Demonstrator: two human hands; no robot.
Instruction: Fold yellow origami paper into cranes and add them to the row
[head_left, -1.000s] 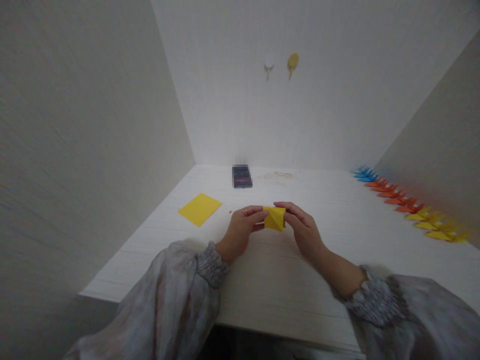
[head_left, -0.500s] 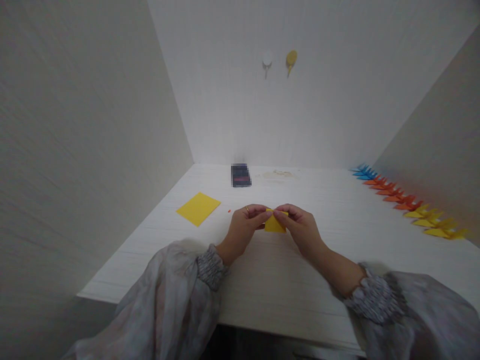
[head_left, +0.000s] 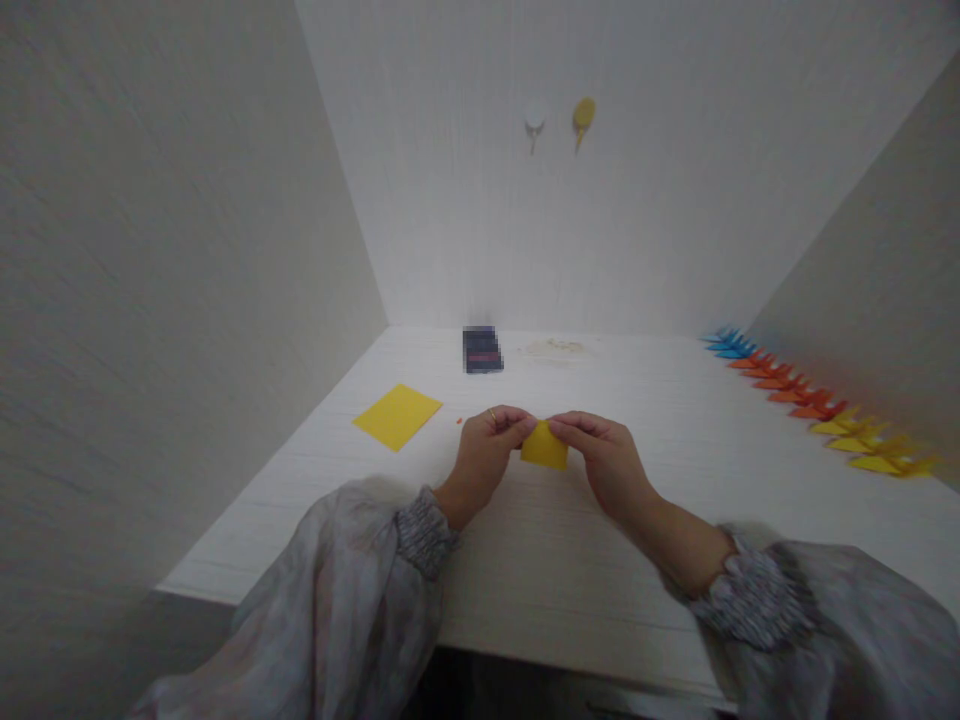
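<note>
A small piece of yellow paper is held over the white table, pinched along its far edge by both hands. My left hand, with a ring on one finger, is closed on its left corner, thumb on top. Opposite it, my right hand grips the right side between thumb and fingers. The fingertips of the two hands nearly meet. To the left lies a flat yellow paper sheet, apart from my hands.
Folded paper figures line the right side: blue, orange and yellow. A dark pixelated object lies at the back of the table. A tiny orange scrap is near my left hand. Two hooks, white and yellow, are on the wall.
The small yellow paper has shifted slightly left and tilted between my fingers. Both hands keep their pinch on it, nearly in place.
</note>
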